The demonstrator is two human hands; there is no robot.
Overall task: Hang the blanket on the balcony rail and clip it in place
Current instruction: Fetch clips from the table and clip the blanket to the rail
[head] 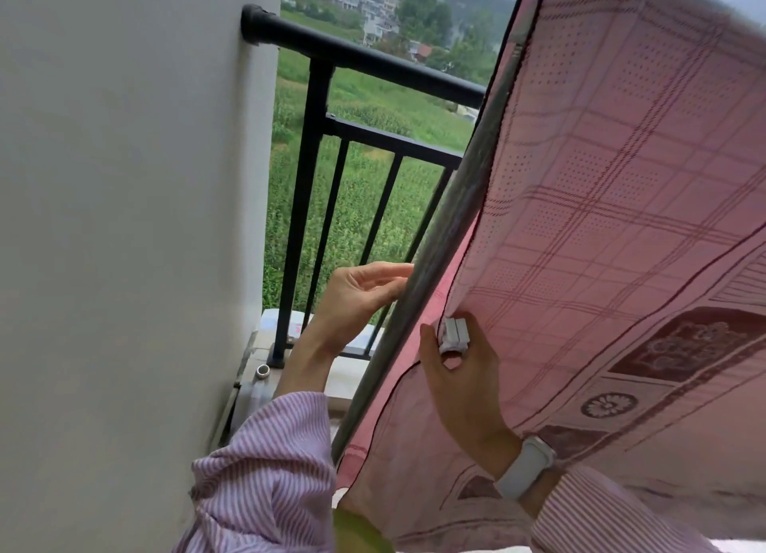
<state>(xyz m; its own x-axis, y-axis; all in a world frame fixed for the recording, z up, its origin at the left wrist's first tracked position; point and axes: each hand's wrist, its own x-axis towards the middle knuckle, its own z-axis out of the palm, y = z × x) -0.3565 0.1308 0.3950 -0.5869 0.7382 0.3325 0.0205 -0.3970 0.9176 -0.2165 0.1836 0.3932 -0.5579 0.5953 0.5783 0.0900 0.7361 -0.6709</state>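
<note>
Head view, looking down: my right hand pinches a white clip between thumb and fingers at the blanket's left edge, a pale watch on that wrist, while my left hand is loosely curled with its fingertips touching a grey metal pole and gripping nothing. That pink checked blanket is draped over the slanting pole, filling the right side of the view and hiding most of the black balcony rail, which runs from the white wall on my left. Green fields lie beyond the bars.
</note>
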